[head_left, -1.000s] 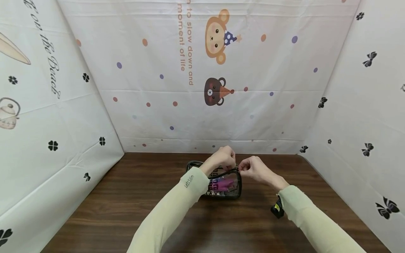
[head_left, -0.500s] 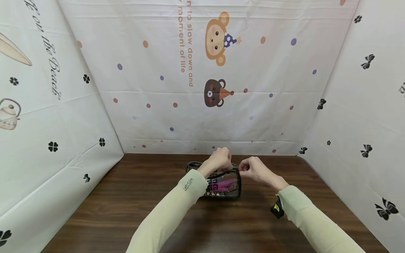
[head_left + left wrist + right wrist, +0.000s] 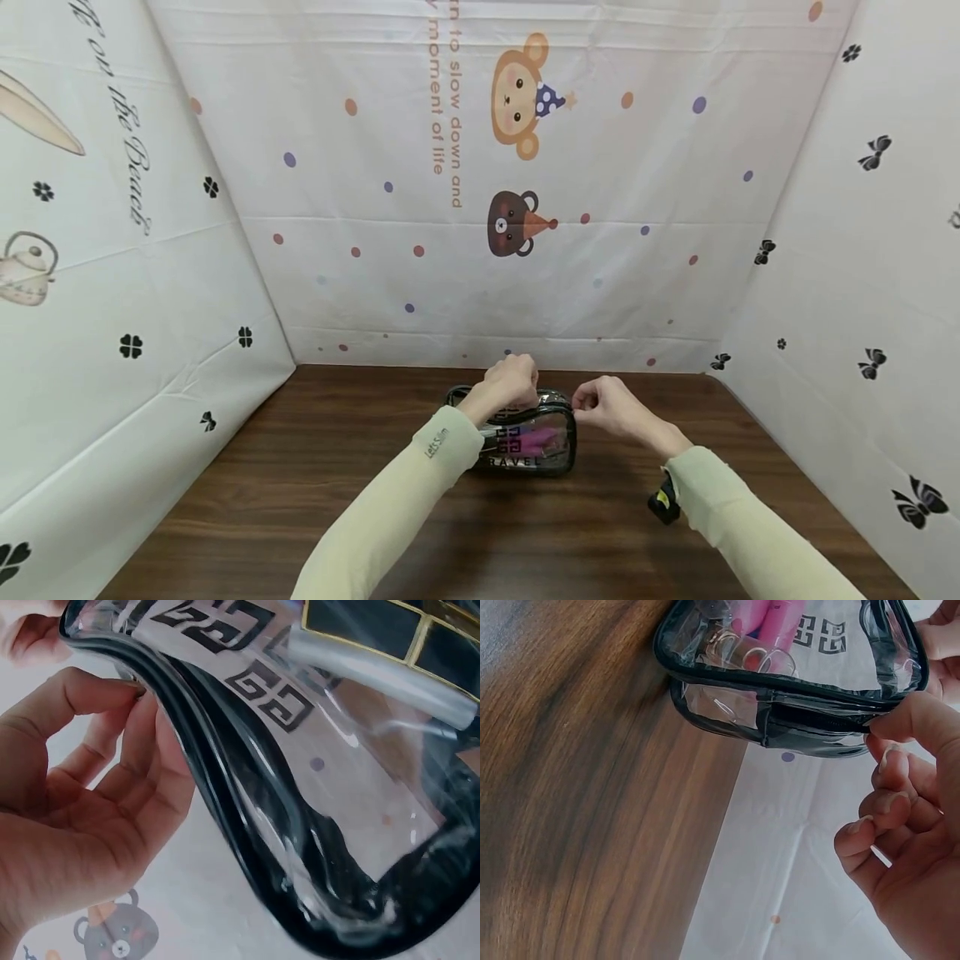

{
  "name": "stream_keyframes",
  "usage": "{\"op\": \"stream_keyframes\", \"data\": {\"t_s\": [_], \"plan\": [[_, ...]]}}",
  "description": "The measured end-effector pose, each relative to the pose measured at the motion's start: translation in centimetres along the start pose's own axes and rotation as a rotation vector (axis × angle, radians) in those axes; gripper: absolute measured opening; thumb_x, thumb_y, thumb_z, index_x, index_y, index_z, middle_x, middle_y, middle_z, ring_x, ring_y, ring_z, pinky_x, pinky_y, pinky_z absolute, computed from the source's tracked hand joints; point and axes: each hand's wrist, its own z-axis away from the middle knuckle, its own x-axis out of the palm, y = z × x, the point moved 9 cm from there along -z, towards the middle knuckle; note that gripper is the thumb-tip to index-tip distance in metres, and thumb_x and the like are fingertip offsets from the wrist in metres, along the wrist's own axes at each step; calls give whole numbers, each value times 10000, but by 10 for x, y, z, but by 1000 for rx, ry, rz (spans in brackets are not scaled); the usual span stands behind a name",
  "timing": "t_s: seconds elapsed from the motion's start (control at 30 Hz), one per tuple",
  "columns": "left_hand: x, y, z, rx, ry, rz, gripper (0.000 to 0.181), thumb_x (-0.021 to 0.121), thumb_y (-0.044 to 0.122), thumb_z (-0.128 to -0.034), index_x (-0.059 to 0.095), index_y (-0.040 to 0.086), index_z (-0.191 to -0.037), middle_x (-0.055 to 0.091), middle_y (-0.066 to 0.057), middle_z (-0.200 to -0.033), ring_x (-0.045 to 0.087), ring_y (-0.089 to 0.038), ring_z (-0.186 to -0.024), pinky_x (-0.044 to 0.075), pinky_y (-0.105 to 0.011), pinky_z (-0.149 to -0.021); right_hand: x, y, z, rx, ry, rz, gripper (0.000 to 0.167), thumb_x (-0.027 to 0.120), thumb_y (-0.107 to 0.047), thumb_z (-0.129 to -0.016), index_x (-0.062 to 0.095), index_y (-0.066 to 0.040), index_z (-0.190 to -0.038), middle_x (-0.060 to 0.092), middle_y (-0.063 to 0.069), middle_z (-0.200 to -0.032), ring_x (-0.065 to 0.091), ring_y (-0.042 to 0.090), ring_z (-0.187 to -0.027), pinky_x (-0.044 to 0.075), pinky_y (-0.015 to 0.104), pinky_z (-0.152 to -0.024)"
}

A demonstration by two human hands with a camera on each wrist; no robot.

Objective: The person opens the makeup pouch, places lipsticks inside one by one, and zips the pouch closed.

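A clear pouch with black piping (image 3: 573, 450) and dark lettering stands on the table. My left hand (image 3: 512, 383) is over its top edge; in the left wrist view its thumb and forefinger pinch a small zipper pull (image 3: 137, 686) at the black zipper seam (image 3: 196, 742). At the pouch's right end, my right hand (image 3: 609, 406) pinches the zipper's end tab (image 3: 870, 726) between thumb and forefinger, its other fingers loosely curled. Through the clear side show pink items (image 3: 781, 626), a clear piece with gold-coloured rings (image 3: 742, 654) and a gold-edged black case (image 3: 364, 630).
The dark wooden table (image 3: 337, 467) runs back to a white printed cloth (image 3: 375, 275) close behind the pouch. More printed cloth stands at the left (image 3: 172, 283) and right (image 3: 832, 292). A black band piece (image 3: 663, 504) sits on my right wrist.
My left hand has moved left along the pouch's top edge, away from my right hand. The right hand stays at the pouch's right end. The head view has shifted slightly.
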Motion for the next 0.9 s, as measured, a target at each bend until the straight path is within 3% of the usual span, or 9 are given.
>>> {"op": "stream_keyframes", "data": {"t_s": [0.4,0.9], "plan": [[-1,-2,4,29,-22,-3,455,591,-8,-800,327,174,-477,222,36,-455,144,-115,-460,169,-266,-445,0,0,2,-8,-27,2,61,671,-68,-803,690,-117,-773,573,-54,-628,466,34,-546,408,208,-520],[-10,-23,13,21,-40,46,403,554,-32,-781,361,174,-493,294,37,-445,214,-103,-433,201,-244,-438,-3,0,2,-15,-27,-6,75,695,-111,-805,693,-38,-790,554,-54,-618,447,14,-547,397,199,-531]]}}
